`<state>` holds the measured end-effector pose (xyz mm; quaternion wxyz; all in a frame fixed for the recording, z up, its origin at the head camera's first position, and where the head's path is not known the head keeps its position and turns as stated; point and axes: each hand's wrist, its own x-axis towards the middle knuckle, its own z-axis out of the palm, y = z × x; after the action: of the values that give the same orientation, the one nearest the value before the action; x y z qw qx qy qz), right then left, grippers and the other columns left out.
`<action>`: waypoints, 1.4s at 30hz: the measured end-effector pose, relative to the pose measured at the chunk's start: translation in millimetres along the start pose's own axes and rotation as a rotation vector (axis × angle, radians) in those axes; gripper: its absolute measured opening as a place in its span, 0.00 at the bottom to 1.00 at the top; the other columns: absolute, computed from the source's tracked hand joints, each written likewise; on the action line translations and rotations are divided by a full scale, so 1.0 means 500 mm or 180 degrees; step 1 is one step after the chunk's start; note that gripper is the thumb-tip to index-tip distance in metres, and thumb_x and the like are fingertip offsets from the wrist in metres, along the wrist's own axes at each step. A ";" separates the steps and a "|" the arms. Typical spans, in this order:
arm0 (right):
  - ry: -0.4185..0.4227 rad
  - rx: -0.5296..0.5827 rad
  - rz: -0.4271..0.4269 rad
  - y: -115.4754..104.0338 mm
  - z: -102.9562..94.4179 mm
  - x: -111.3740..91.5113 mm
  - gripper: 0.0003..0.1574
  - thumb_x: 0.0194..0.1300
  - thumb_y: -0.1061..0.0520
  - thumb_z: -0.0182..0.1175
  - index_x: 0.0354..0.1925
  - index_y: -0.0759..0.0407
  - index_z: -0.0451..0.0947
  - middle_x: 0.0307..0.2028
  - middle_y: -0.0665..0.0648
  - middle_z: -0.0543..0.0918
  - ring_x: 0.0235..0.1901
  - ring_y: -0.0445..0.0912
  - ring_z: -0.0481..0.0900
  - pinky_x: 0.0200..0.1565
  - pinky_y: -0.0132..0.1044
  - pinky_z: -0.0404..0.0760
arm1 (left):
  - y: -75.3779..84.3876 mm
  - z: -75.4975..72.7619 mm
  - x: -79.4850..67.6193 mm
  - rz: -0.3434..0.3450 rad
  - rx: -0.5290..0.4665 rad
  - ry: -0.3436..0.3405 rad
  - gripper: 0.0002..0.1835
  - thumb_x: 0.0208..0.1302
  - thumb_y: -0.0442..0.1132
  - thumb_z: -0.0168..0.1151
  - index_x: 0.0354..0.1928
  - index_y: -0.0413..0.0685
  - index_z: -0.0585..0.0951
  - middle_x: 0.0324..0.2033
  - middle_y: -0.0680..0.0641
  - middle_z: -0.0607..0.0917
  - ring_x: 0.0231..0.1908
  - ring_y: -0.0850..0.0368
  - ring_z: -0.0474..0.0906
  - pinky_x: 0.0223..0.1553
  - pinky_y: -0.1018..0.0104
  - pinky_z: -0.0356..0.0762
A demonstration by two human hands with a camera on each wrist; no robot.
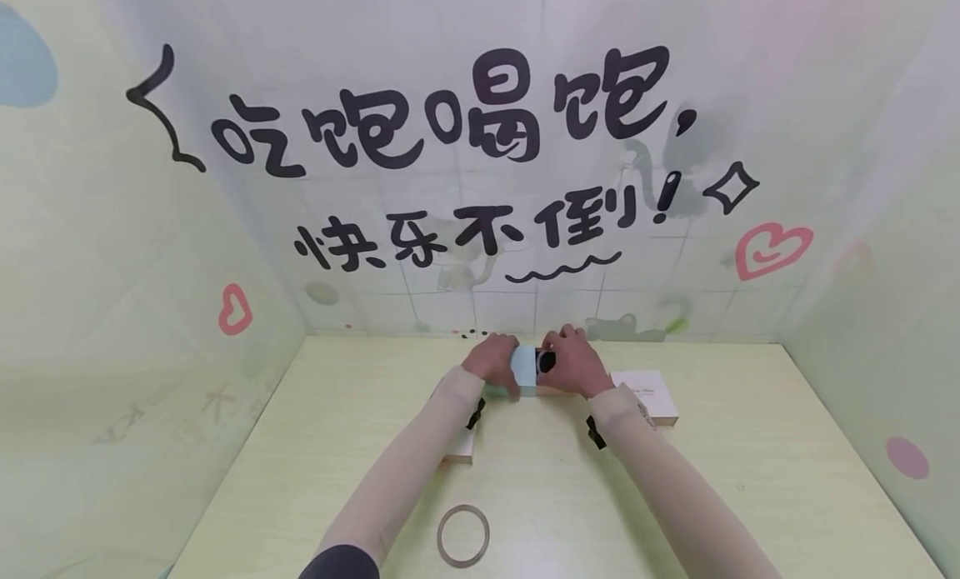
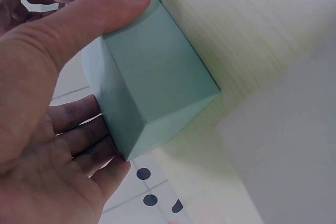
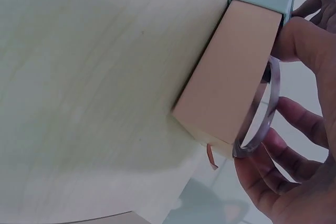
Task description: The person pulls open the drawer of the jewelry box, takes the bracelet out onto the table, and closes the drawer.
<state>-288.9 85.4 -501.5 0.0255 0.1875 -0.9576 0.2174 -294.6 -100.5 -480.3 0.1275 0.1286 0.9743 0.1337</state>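
Near the back edge of the table, my left hand (image 1: 491, 361) grips a pale teal box sleeve (image 1: 523, 369), thumb along one side and fingers against another. A pinkish inner drawer (image 3: 226, 72) is slid partway out of the sleeve, and a small ribbon pull (image 3: 211, 157) sticks out at its end. My right hand (image 1: 576, 362) holds a translucent greyish bangle (image 3: 275, 93) at the drawer's open side, fingers behind its rim. Part of the bangle sits down inside the drawer, where the drawer wall hides it. The right thumb is close by the sleeve's mouth.
A second bangle (image 1: 462, 566) lies flat near the table's front. To the right is a white box (image 1: 652, 396) with small lettering. Another pale box (image 1: 459, 457) is partly covered by the left forearm. Printed fabric walls (image 1: 480, 304) enclose the table at the back and sides.
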 end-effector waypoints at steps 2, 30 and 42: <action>0.0066 0.0053 0.0018 0.002 0.001 -0.004 0.33 0.51 0.47 0.78 0.51 0.59 0.80 0.48 0.63 0.75 0.48 0.55 0.70 0.46 0.50 0.83 | 0.000 0.003 0.000 -0.0001 0.0000 0.0000 0.48 0.38 0.44 0.88 0.65 0.44 0.75 0.51 0.45 0.81 0.49 0.52 0.73 0.53 0.58 0.79; 0.0325 0.0866 -0.0385 -0.011 -0.009 -0.080 0.26 0.53 0.51 0.73 0.50 0.56 0.83 0.47 0.59 0.79 0.46 0.51 0.74 0.49 0.43 0.77 | -0.010 -0.008 0.001 0.0041 0.0008 0.0023 0.48 0.37 0.44 0.88 0.65 0.44 0.75 0.52 0.44 0.81 0.51 0.51 0.73 0.53 0.58 0.79; 0.0048 0.0959 -0.0594 -0.036 -0.005 -0.130 0.29 0.52 0.51 0.77 0.52 0.56 0.84 0.49 0.62 0.78 0.49 0.55 0.74 0.49 0.43 0.76 | -0.002 0.001 0.010 0.0036 0.0052 0.0003 0.50 0.39 0.43 0.87 0.68 0.43 0.73 0.57 0.44 0.81 0.54 0.50 0.72 0.57 0.57 0.78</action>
<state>-221.9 94.1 -500.5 0.0244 0.2756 -0.8924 0.3566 -299.3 -99.7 -482.3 0.1253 0.1351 0.9747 0.1265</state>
